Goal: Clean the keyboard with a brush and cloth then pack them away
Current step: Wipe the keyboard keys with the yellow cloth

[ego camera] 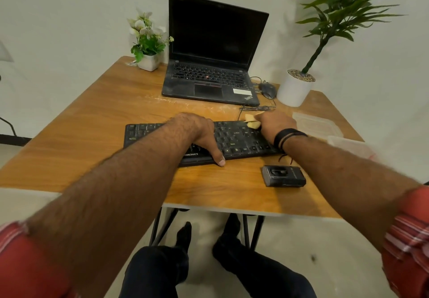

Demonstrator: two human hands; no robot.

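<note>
At frame centre, the keyboard [234, 140] lay on the bench [92, 135]. The left hand [199, 133] rested flat on its middle, fingers relaxed, thumb on the front edge. The right hand [274, 124] gripped a yellow cloth [251, 121] at the keyboard's upper right. A clear container [318, 126] stood right of it.

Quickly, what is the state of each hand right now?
Left hand: open, pressing flat on the keyboard, holding nothing.
Right hand: closed, its fingers gripping the yellow cloth against the keys.
</note>
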